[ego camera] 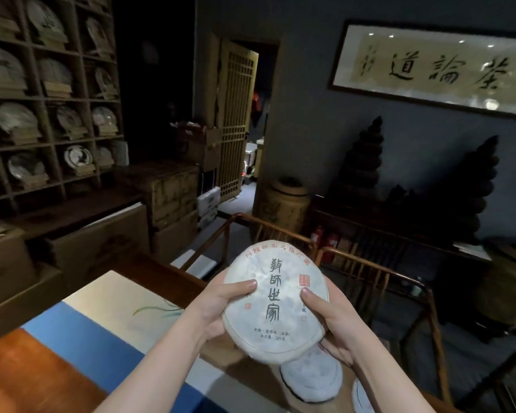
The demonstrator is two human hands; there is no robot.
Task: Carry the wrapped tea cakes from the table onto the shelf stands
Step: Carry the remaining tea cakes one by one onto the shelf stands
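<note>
Tea cake (276,302) sits raised above the worktop (57,362), my left hand (218,305) and right hand (331,326) each gripping a side, thumbs on its face. Two more cakes (312,375) lie below, one cut off by the frame edge. Beyond, dim shelves (42,96) hold blurred cakes on stands; a calligraphy scroll (438,70) hangs right.

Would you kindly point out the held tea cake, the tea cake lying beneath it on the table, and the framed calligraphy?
held tea cake (276,305): head view, centre of its printed wrapper face.
tea cake on the table (312,380): head view, its white top.
framed calligraphy (435,68): head view, middle of the paper.
</note>
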